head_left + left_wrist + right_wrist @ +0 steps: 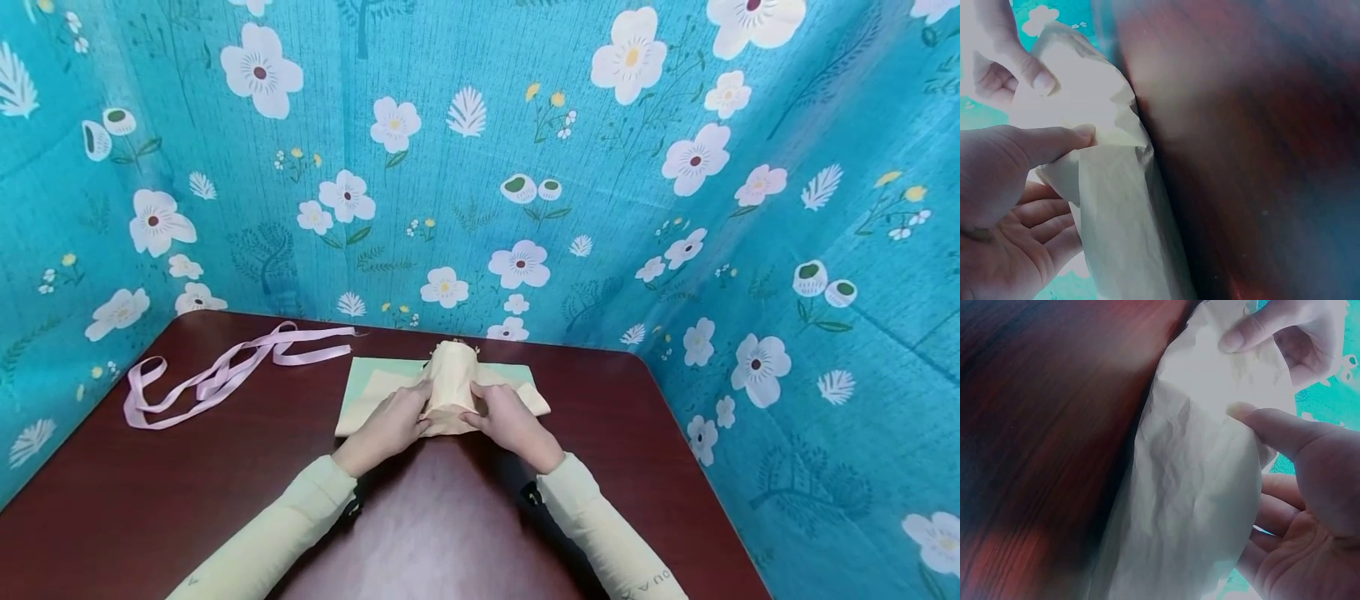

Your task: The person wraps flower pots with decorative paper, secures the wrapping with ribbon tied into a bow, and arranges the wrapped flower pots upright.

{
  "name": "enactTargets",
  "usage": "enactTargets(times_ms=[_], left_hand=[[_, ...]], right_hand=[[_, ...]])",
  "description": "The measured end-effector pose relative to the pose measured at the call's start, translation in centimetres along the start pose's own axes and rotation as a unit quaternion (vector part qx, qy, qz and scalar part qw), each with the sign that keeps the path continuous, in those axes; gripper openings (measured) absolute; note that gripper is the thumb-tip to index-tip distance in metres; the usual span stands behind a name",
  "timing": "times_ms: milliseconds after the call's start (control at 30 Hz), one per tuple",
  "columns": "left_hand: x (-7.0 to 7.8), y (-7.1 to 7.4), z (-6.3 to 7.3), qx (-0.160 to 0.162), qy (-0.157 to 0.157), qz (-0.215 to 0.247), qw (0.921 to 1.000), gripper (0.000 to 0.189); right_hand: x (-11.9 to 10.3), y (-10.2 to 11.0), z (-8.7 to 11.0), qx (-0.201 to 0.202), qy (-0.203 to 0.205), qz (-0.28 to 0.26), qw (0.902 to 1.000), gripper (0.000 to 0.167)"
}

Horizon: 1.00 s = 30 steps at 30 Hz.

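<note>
A bundle of cream wrapping paper lies in the middle of the table's far part in the head view, rolled into a tube with sides flared out. Small brownish bits show at its far end; what is inside is hidden. My left hand pinches the paper's near left edge, thumb on top and fingers behind. On the opposite side my right hand pinches the near right edge the same way. Creases run along the paper in the right wrist view. Beneath it lies a pale green sheet, mostly covered.
A loosely looped pink ribbon lies on the table's left side. The dark red-brown table meets a blue floral curtain at the back and sides.
</note>
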<state>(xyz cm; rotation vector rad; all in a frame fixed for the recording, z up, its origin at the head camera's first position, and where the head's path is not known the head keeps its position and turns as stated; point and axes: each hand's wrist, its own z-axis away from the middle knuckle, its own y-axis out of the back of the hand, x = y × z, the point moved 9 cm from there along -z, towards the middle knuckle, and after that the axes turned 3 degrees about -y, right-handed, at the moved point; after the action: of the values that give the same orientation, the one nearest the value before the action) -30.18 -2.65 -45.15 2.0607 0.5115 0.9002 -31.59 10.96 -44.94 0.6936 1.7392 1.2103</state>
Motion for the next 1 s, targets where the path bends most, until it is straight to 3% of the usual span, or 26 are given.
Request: enactTargets(times_ms=[367, 500, 633, 767, 1000], left_hand=[[0.4, 0.2, 0.0, 0.017, 0.001, -0.062, 0.9980, 0.061], [0.3, 0.0, 0.2, 0.013, 0.010, -0.052, 0.9985, 0.054], [-0.2, 0.3, 0.2, 0.035, 0.025, -0.034, 0.9985, 0.042], [-0.5, 0.5, 0.1, 0.046, 0.032, -0.011, 0.9984, 0.041], [-0.9, 0.5, -0.1, 0.029, 0.046, 0.002, 0.9985, 0.047]], right_hand=[[-0.1, 0.0, -0.4, -0.007, 0.013, -0.004, 0.9999, 0.044], [0.1, -0.3, -0.3, -0.013, 0.011, -0.016, 0.9997, 0.041], [0.1, -0.5, -0.2, -0.011, 0.009, -0.028, 0.9995, 0.048], [0.1, -0.4, -0.2, -0.009, 0.007, -0.035, 0.9993, 0.057], [0.3, -0.6, -0.2, -0.016, 0.006, -0.038, 0.9991, 0.058]])
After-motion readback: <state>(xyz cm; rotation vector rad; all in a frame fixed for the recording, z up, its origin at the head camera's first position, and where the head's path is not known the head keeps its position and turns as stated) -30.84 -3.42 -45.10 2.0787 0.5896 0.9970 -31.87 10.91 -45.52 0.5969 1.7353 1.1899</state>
